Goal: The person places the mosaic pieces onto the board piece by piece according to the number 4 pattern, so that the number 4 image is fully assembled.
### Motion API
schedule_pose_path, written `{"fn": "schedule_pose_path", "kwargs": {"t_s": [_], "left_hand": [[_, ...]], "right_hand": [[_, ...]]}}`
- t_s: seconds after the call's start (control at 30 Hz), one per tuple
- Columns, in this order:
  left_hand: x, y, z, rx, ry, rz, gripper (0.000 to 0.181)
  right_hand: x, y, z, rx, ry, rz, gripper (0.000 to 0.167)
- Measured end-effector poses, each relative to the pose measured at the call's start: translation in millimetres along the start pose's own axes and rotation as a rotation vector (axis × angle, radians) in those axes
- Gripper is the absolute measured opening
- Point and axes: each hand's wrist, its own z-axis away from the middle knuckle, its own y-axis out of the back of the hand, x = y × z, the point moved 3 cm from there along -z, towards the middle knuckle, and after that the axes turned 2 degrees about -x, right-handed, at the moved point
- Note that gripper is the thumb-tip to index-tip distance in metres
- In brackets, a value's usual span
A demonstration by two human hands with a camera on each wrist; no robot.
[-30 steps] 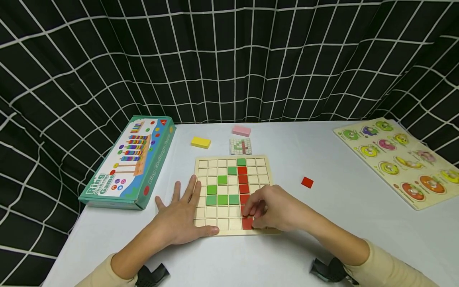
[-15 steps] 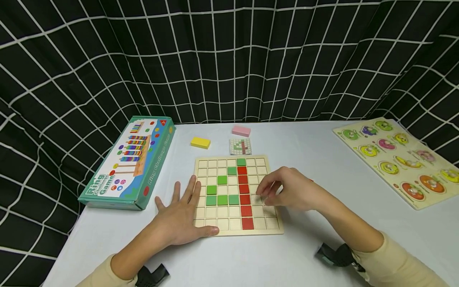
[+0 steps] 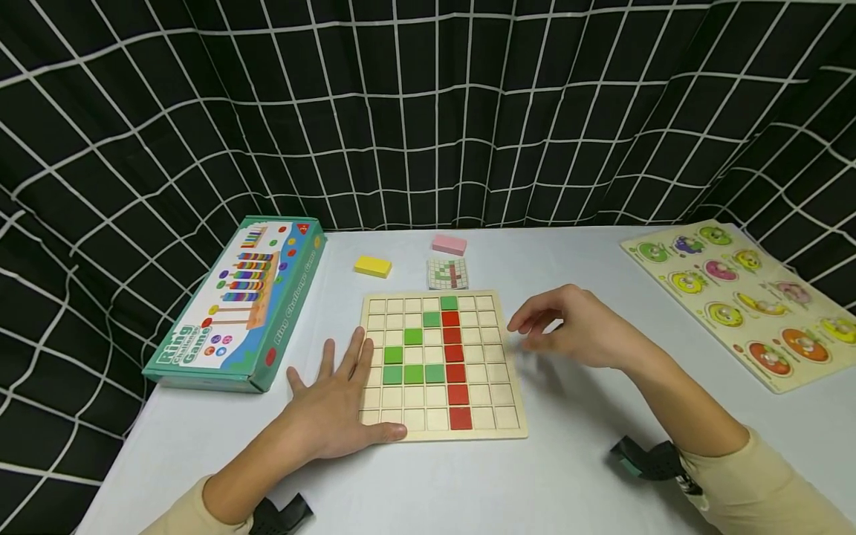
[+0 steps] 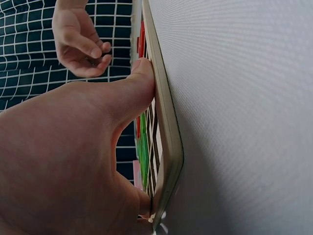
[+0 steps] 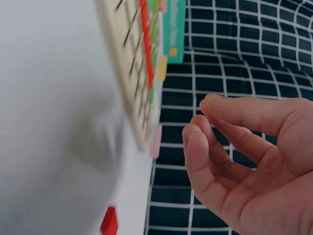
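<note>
A wooden grid board (image 3: 493, 397) lies flat on the white table. Red square tiles (image 3: 455, 373) fill most of one column, and several green tiles (image 3: 413, 336) form a stepped line and a row left of it. My left hand (image 3: 329, 407) rests spread on the board's left edge, its thumb (image 4: 142, 78) on the near rim. Off the board's right side, my right hand (image 3: 588, 331) hovers above the table, fingers loosely bent and holding nothing. One loose red tile (image 5: 110, 221) lies on the table in the right wrist view; in the head view the hand hides it.
Behind the board are a small pattern card stack (image 3: 448, 274), a pink block (image 3: 449, 244) and a yellow block (image 3: 372, 267). A ring game box (image 3: 244, 305) stands left, a fruit puzzle board (image 3: 756, 297) right. A black gridded curtain (image 3: 428, 111) surrounds the table.
My right hand has lifted away from the red tile in the bottom row of the column and moved right, past the board's edge. The left hand stays put.
</note>
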Motion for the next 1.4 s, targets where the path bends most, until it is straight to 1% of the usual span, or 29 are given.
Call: {"fn": "schedule_pose_path", "kwargs": {"t_s": [0.13, 0.23, 0.47, 0.73, 0.93, 1.03, 1.2, 1.4], "left_hand": [[0.6, -0.2, -0.1, 0.005, -0.004, 0.001, 0.132], [0.9, 0.0, -0.1, 0.007, -0.008, 0.004, 0.131], [-0.6, -0.5, -1.5, 0.005, -0.001, -0.013, 0.13], [-1.2, -1.0, -1.7, 0.005, -0.004, -0.002, 0.13], [-1.0, -1.5, -1.9, 0.004, -0.001, -0.01, 0.13], [-1.2, -1.2, -2.2, 0.007, -0.002, -0.01, 0.13], [-0.8, -0.5, -1.0, 0.008, -0.005, -0.008, 0.13], [0.8, -0.2, 0.0, 0.02, -0.018, 0.006, 0.132]], "right_hand": [[14, 6, 5.6, 0.032, -0.044, 0.023, 0.021], [26, 10, 9.9, 0.045, -0.086, 0.007, 0.022], [49, 16, 17.0, 0.057, -0.176, -0.086, 0.026], [72, 21, 20.9, 0.062, -0.263, -0.172, 0.036], [83, 20, 19.0, 0.035, -0.312, -0.213, 0.037], [85, 18, 18.2, 0.021, -0.332, -0.195, 0.036], [84, 15, 17.4, 0.021, -0.361, -0.111, 0.035], [80, 11, 14.8, 0.022, -0.385, -0.041, 0.032]]}}
